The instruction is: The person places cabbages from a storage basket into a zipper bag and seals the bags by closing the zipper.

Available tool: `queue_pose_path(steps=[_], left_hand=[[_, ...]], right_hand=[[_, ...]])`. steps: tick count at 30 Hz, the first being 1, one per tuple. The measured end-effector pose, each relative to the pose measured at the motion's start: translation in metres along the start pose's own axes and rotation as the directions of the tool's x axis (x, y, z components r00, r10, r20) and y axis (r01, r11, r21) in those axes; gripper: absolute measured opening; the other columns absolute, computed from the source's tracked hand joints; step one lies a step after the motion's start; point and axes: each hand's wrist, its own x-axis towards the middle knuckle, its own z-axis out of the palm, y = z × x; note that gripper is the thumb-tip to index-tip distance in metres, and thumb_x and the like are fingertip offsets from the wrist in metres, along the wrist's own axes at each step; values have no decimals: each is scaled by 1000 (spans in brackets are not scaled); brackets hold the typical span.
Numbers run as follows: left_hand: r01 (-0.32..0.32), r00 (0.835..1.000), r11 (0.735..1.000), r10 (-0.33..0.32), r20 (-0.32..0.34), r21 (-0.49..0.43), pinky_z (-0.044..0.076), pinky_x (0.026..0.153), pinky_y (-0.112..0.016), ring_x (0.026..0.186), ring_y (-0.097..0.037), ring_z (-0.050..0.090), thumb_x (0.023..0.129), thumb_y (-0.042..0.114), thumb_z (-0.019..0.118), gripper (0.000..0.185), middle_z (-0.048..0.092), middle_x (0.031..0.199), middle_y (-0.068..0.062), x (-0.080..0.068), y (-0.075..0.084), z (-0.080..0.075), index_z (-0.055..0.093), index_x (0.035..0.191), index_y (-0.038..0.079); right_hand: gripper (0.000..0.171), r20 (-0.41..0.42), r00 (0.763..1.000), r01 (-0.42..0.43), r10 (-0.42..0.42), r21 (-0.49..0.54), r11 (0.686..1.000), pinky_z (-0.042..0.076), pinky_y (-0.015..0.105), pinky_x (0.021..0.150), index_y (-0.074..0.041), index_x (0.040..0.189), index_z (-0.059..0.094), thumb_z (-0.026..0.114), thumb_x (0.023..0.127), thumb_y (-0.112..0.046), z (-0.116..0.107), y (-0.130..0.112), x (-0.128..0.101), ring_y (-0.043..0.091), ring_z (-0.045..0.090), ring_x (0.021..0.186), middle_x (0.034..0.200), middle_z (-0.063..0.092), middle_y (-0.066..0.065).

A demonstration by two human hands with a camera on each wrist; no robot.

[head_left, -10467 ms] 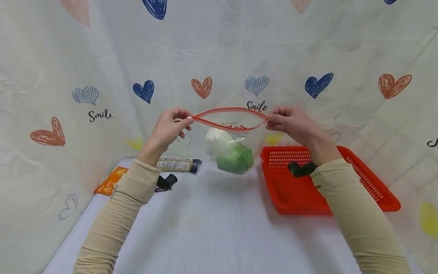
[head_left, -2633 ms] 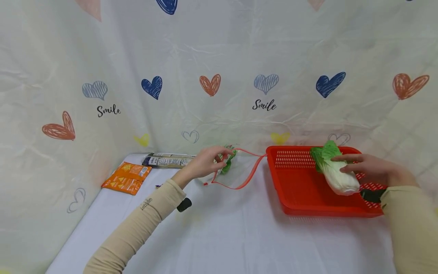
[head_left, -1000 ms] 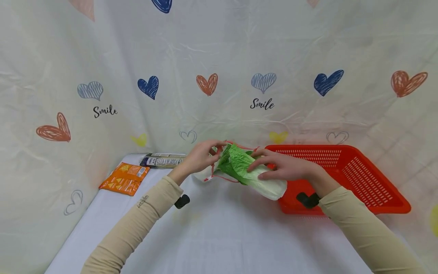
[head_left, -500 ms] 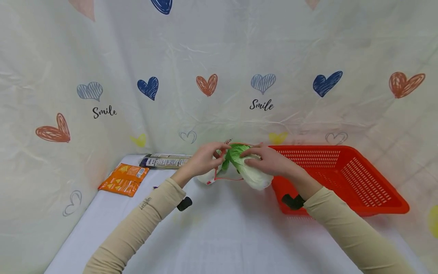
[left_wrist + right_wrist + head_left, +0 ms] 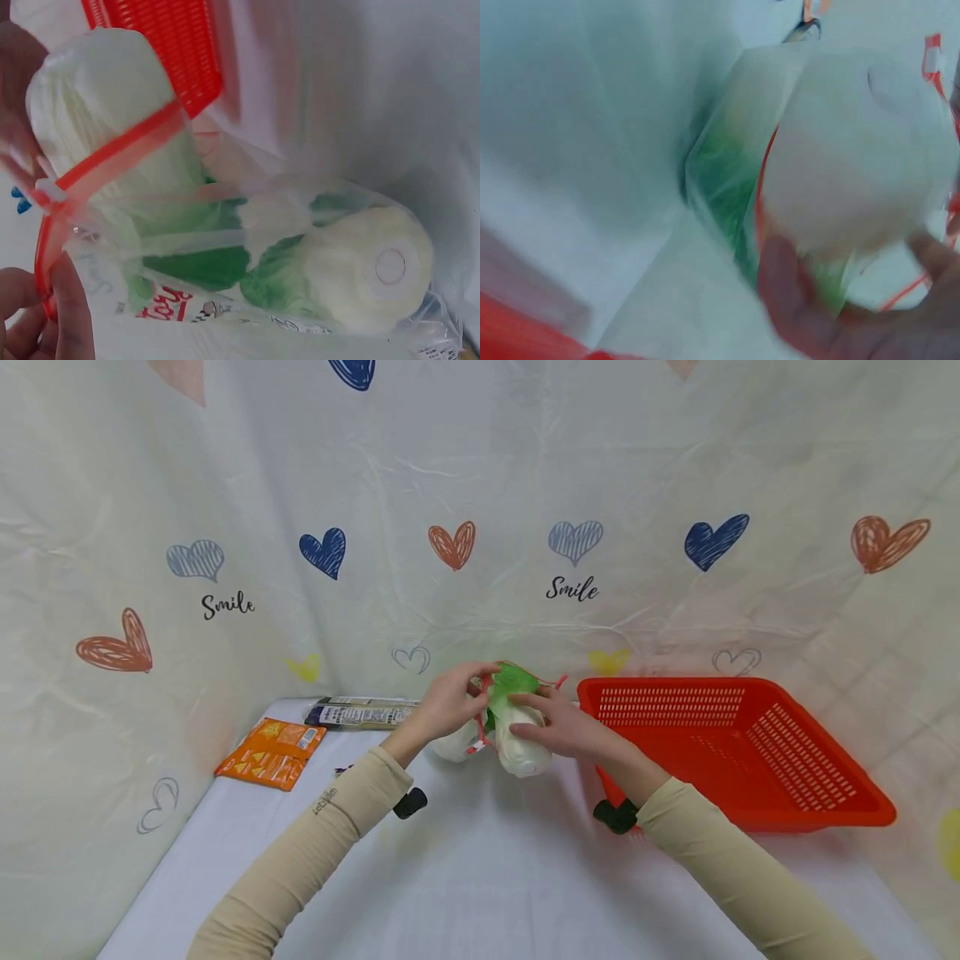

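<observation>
My left hand (image 5: 459, 697) pinches the red zip rim (image 5: 486, 720) of a clear plastic bag (image 5: 247, 225) lying on the white table and holds its mouth apart. My right hand (image 5: 555, 731) grips a toy cabbage (image 5: 517, 745) by its white stem end, its green leaf end inside the bag's mouth. The left wrist view shows this cabbage (image 5: 105, 112) crossing the red rim (image 5: 112, 154), with another cabbage (image 5: 360, 266) lying deeper in the bag. In the right wrist view the cabbage's white base (image 5: 855, 150) sits above my fingers (image 5: 795, 300).
A red slotted basket (image 5: 750, 760) stands on the table to the right of my hands. An orange snack packet (image 5: 272, 752) and a long dark packet (image 5: 360, 712) lie at the back left. A heart-printed sheet hangs behind the table.
My right hand brought the cabbage from the red basket leftward to the bag and pushed its leaf end into the mouth. My left hand kept hold of the rim.
</observation>
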Motion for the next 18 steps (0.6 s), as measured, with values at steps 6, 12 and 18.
queue_pose_path(steps=[6,12,18], left_hand=[[101,993,992,-106,-60,-70,52,59,-25,87,-20,68,91,1,59,45,62,119,-9,5,1,-1,59,136,10],[88,994,995,-91,-58,-53,55,64,-24,86,-18,68,92,4,60,43,63,122,-6,4,3,-2,61,134,13],[13,999,1000,-13,42,0,54,63,-22,83,-17,67,89,-1,60,43,63,116,-8,-1,5,0,60,132,4]], right_hand=[[67,96,992,77,-87,97,992,51,46,89,-20,145,49,77,84,-29,3,3,-16,40,35,129,158,9,18],[53,-39,980,194,-194,-6,981,52,41,85,-16,133,59,77,84,-20,17,3,-21,36,49,118,148,33,21],[56,-324,944,41,-56,-51,998,53,48,83,-15,131,60,80,81,-29,28,-5,-13,37,51,114,139,42,21]])
